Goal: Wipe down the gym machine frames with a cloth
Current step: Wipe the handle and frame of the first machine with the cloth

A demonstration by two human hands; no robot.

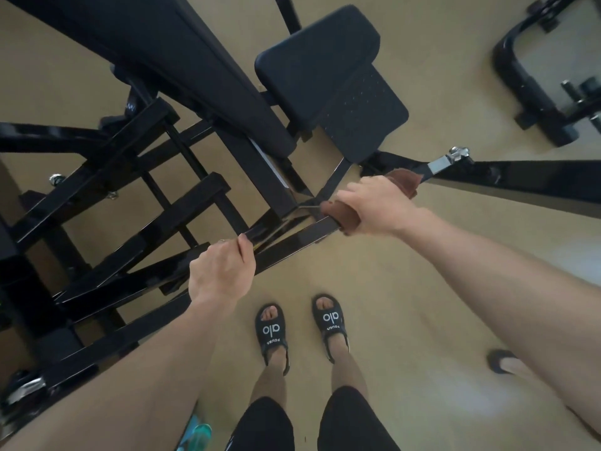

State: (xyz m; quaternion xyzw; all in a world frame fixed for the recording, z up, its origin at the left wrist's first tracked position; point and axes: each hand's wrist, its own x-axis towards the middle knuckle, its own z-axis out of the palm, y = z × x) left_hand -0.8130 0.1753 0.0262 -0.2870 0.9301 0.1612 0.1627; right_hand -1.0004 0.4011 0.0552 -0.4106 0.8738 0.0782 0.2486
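We have open floor (pixel 406 304) on our side of the black frame bar (pixel 292 242), running right and toward us, broken only by our two sandalled feet (pixel 299 327) and another foot (pixel 502 361) near the right edge. Past the bar, crossed black frame tubes (pixel 130 196) crowd the left, with only narrow gaps between them. The long pad (pixel 182 60) and the seat pad (pixel 325 70) block the middle. A second machine base (pixel 527 86) fills the floor's far right corner.
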